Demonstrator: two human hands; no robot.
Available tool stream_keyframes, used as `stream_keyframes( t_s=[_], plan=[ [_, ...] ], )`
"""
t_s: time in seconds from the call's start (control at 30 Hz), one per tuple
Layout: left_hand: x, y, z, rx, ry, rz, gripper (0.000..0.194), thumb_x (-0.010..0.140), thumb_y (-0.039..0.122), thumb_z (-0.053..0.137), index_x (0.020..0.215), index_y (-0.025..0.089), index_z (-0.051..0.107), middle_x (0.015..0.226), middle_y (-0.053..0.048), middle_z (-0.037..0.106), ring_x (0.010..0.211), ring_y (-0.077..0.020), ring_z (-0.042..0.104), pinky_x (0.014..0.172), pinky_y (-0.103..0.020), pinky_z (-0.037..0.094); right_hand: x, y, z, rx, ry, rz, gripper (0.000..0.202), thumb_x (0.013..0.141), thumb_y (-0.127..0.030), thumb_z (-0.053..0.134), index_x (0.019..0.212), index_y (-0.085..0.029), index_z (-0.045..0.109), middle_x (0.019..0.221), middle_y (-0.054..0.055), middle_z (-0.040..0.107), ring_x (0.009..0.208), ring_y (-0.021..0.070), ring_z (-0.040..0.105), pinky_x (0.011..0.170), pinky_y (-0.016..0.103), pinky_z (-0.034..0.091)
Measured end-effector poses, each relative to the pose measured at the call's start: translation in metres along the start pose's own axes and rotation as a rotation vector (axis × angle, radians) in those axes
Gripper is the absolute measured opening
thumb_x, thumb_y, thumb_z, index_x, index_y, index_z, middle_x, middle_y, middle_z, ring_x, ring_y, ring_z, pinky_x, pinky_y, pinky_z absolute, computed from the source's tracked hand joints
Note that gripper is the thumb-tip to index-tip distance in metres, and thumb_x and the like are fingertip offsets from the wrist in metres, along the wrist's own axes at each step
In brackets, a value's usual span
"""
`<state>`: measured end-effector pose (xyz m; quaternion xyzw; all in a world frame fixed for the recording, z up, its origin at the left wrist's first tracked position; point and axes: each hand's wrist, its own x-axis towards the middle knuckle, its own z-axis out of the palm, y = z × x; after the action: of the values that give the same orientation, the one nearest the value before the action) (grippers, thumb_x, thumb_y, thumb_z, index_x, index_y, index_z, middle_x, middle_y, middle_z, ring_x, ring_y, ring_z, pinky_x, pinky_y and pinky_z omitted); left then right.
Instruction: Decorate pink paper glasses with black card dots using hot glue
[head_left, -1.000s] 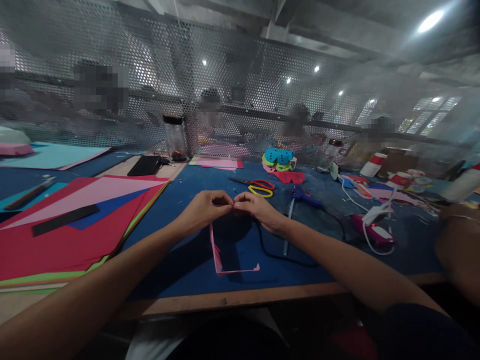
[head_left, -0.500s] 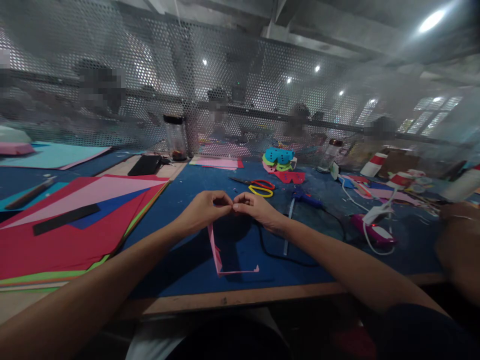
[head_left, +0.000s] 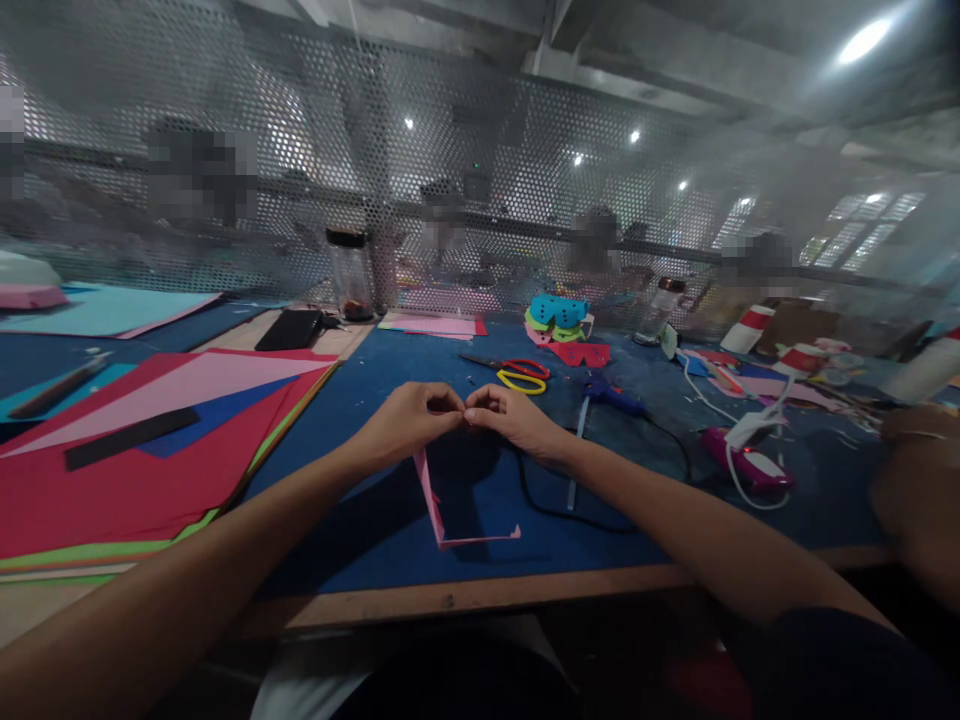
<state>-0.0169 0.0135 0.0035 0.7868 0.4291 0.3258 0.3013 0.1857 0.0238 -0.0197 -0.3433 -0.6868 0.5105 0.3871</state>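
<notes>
Over the blue table, my left hand (head_left: 411, 420) and my right hand (head_left: 508, 418) meet with pinched fingertips. A folded pink paper strip (head_left: 429, 500) hangs from below my left hand and bends at a sharp corner, its lower part running right to a small folded tip. My left fingers hold its upper end; the part between the fingertips is hidden. My right fingertips press against the left ones, and what they pinch is too small to make out. Behind them lie scissors (head_left: 523, 376) with red and yellow handles, and a blue glue gun (head_left: 615, 397) with a clear stick.
Coloured paper sheets (head_left: 225, 500) are stacked at the left, beside a black phone (head_left: 290, 330). Paper masks (head_left: 559, 312) lie at the back near a glass jar (head_left: 351, 275). A purple power strip (head_left: 750, 466) with cables is at the right, near another person's arm (head_left: 919, 500).
The pink strip has shifted very slightly, its lower end a little up and right. Both hands keep nearly the same pinched pose.
</notes>
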Motion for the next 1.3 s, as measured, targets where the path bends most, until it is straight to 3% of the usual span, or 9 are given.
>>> stream_keyframes(
  t_s=[0.37, 0.57, 0.83, 1.3],
  plan=[
    [0.001, -0.003, -0.001, -0.007, -0.011, -0.028, 0.020, 0.080, 0.031, 0.061, 0.087, 0.017, 0.074, 0.082, -0.002, 0.075, 0.081, -0.0204, 0.065, 0.075, -0.030, 0.045, 0.002, 0.003, -0.001, -0.120, 0.017, -0.100, 0.021, 0.084, -0.035, 0.070, 0.095, -0.018, 0.062, 0.085, 0.000, 0.066, 0.079, 0.0152, 0.065, 0.079, 0.031, 0.051],
    [0.002, -0.004, -0.001, 0.009, 0.000, -0.028, 0.020, 0.079, 0.031, 0.060, 0.085, 0.017, 0.073, 0.078, -0.002, 0.072, 0.076, -0.0196, 0.063, 0.071, -0.030, 0.044, -0.003, 0.002, 0.001, -0.381, 0.098, -0.230, 0.016, 0.090, -0.033, 0.064, 0.095, -0.018, 0.064, 0.085, 0.000, 0.067, 0.079, 0.0150, 0.064, 0.076, 0.029, 0.049],
    [0.004, -0.011, 0.000, -0.009, 0.006, -0.018, 0.020, 0.079, 0.030, 0.061, 0.088, 0.017, 0.074, 0.082, -0.002, 0.073, 0.078, -0.0196, 0.064, 0.073, -0.030, 0.045, -0.008, -0.002, 0.004, -0.709, 0.136, -0.271, 0.019, 0.097, -0.031, 0.056, 0.087, -0.019, 0.068, 0.082, 0.001, 0.072, 0.077, 0.0147, 0.063, 0.071, 0.026, 0.041],
    [0.005, -0.013, -0.001, 0.050, 0.037, -0.029, 0.020, 0.080, 0.033, 0.061, 0.083, 0.017, 0.073, 0.077, -0.001, 0.072, 0.073, -0.0189, 0.064, 0.066, -0.028, 0.044, -0.006, 0.000, 0.003, -0.829, 0.111, -0.346, 0.016, 0.095, -0.024, 0.059, 0.082, -0.018, 0.065, 0.076, -0.001, 0.069, 0.072, 0.0134, 0.061, 0.071, 0.025, 0.038]
  ],
)
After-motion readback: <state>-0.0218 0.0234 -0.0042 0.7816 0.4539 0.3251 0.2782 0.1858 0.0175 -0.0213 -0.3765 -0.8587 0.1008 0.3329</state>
